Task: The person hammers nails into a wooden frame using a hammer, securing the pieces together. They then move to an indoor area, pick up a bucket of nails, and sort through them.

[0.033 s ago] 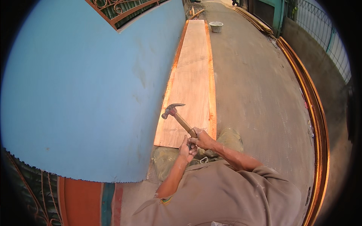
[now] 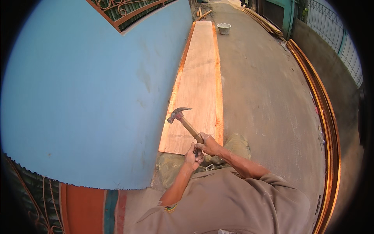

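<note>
Hammer [image 2: 189,126] was over the near end of the wooden board [image 2: 200,78], right hand [image 2: 209,144] grasped its handle, left hand [image 2: 193,157] sat just beside with curled fingers, their hold unclear, bucket [image 2: 223,30] stood right of the board's far end.

A head-worn fisheye looks down past the nearby shirt [image 2: 230,195] and along the board [image 2: 200,85].

One left hand [image 2: 193,158], one right hand [image 2: 209,145], one hammer [image 2: 189,127], one wooden panel [image 2: 197,85], two edge strips [image 2: 219,97], one bucket [image 2: 224,31].
</note>
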Available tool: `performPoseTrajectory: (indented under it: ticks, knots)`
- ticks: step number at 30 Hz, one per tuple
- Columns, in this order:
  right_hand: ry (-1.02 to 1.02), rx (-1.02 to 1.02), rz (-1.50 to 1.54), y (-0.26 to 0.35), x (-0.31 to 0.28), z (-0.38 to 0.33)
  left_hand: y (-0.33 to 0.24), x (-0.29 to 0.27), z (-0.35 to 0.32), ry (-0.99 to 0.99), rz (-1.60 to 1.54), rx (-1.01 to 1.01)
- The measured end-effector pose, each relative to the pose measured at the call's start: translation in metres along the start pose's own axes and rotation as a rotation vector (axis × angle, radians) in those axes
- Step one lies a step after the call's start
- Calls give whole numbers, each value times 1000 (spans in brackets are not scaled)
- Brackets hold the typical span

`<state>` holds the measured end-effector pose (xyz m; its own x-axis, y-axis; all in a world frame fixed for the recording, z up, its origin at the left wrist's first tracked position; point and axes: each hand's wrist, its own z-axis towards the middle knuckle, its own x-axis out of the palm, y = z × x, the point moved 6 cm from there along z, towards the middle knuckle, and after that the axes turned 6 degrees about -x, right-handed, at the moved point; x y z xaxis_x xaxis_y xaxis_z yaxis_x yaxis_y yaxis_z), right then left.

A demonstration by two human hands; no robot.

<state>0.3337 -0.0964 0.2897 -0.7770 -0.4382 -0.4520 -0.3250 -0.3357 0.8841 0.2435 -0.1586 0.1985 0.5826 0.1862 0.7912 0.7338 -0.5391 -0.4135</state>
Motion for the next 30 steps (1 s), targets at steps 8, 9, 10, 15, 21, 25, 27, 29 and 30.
performPoseTrajectory:
  ticks: [8, 9, 10, 15, 21, 25, 27, 29, 30]
  knots:
    - [-111, 112, 117, -45, -31, 12, -33, 24, 2, -275, 979, 524]
    - [-123, 133, 142, -57, -31, 16, -34, 26, 11, -279, 1046, 417]
    - [-138, 155, 164, -70, -31, 21, -40, 30, 24, -276, 1111, 305]
    - [-91, 421, 335, -104, -26, 56, -77, -4, 81, -251, 1056, 143]
    - [-260, 354, 548, -118, -53, 108, -249, -52, 177, -501, 991, 334]
    - [-305, 523, 525, -154, -59, 123, -345, -85, 261, -656, 1217, 471]
    - [-308, 581, 481, -181, -49, 124, -362, -95, 287, -710, 1292, 502]
    - [-316, 616, 462, -198, -45, 120, -373, -91, 310, -770, 1330, 483]
    - [-323, 626, 473, -203, -43, 120, -375, -90, 319, -772, 1328, 518]
